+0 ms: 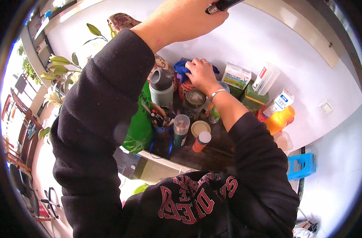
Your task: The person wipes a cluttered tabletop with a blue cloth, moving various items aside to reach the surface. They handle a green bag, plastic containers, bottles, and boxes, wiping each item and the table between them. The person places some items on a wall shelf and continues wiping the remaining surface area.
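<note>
My left hand (184,20) is raised high, at the top edge of the view. It grips a black cylindrical object (224,5), partly cut off by the frame, with a silvery ribbed end. Lower down, my right hand (202,74), wearing a ring and a silver bracelet, grasps a bunched blue cloth (181,67) over items at the back of the dark wooden table (210,159). Just under that hand stand a red container (185,87) and a glass jar with a metal lid (195,98). My fingers hide part of the cloth.
A grey-topped bottle (161,89), a pen holder (163,120), a clear-topped tube (181,128) and a red bottle with a white cap (202,141) stand close together. Boxes (236,76) and an orange bottle (279,120) line the wall. Lilies (60,70) rise at left; a blue stool (303,166) is at right.
</note>
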`<state>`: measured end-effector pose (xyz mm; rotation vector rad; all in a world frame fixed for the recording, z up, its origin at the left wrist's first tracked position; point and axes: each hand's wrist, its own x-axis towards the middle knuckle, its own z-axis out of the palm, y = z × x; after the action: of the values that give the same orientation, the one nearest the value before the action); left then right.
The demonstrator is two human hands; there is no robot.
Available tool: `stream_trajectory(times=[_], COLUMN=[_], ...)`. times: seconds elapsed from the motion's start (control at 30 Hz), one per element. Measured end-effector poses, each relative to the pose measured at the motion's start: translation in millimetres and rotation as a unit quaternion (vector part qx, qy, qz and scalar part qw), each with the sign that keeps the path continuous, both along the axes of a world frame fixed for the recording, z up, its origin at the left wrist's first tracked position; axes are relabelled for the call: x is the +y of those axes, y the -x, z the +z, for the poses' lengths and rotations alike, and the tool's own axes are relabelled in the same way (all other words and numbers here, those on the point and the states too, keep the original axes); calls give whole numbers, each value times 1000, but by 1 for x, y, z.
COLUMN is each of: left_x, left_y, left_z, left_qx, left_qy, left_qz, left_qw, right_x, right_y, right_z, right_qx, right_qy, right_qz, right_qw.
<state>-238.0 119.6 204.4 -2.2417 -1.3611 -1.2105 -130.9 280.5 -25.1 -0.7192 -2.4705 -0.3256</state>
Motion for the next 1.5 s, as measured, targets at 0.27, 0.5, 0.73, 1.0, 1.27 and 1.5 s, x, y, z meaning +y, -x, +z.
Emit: stream_trajectory(times=[0.27,0.5,0.73,1.0,1.27,1.5], left_x=[-2,15,40,78,129,132], left_y=[-8,-3,15,22,-1,-6], left_z=[4,-17,-37,-68,-107,-134], left_qx=[5,76,160,325,441,448], left_qy=[-2,7,-37,64,240,311], left_qz=[-22,45,132,214,230,134], left_qw=[1000,996,978,919,834,827], right_x=[-19,-20,-12,-58,-161,-198], right_y=[14,3,-15,-128,-211,-206], right_z=[3,6,32,107,93,-36], right_qx=[-46,8,44,153,44,20], right_qy=[10,-44,46,106,116,184], right_qz=[-54,-19,18,65,-29,-155], right_qw=[997,999,998,980,992,970])
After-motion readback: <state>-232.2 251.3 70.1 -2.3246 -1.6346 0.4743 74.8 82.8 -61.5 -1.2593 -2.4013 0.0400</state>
